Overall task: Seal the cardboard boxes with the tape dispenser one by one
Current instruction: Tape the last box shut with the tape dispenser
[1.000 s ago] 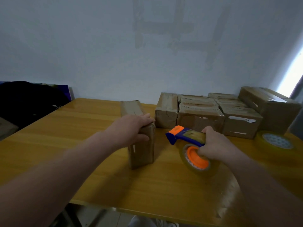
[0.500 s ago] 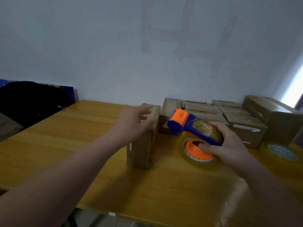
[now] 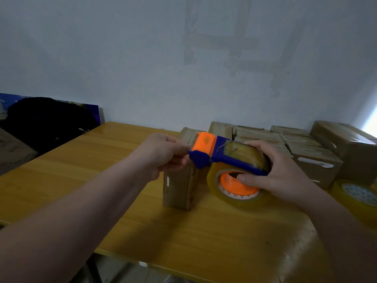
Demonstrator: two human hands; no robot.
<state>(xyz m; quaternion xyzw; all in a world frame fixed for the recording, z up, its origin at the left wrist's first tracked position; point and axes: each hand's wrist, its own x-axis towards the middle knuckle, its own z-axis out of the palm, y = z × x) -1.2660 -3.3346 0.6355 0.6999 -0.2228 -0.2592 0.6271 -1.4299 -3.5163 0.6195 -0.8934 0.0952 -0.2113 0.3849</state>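
A narrow cardboard box (image 3: pixel 180 186) stands upright in the middle of the yellow wooden table (image 3: pixel 81 180). My right hand (image 3: pixel 279 172) grips the blue and orange tape dispenser (image 3: pixel 228 160), thumb in the orange core of its clear tape roll, and holds it just right of the box top. My left hand (image 3: pixel 163 154) is at the dispenser's orange front end, fingers curled and pinching there, over the box's upper left edge. What the fingertips pinch is hidden.
Several more cardboard boxes (image 3: pixel 306 152) are packed along the wall at the back right. A spare roll of clear tape (image 3: pixel 359 195) lies at the right edge. A black bag (image 3: pixel 47 121) sits beyond the table's left end.
My left hand let go of the box and came to the dispenser's front end. My right hand lifted the dispenser up and left, close to the box top.
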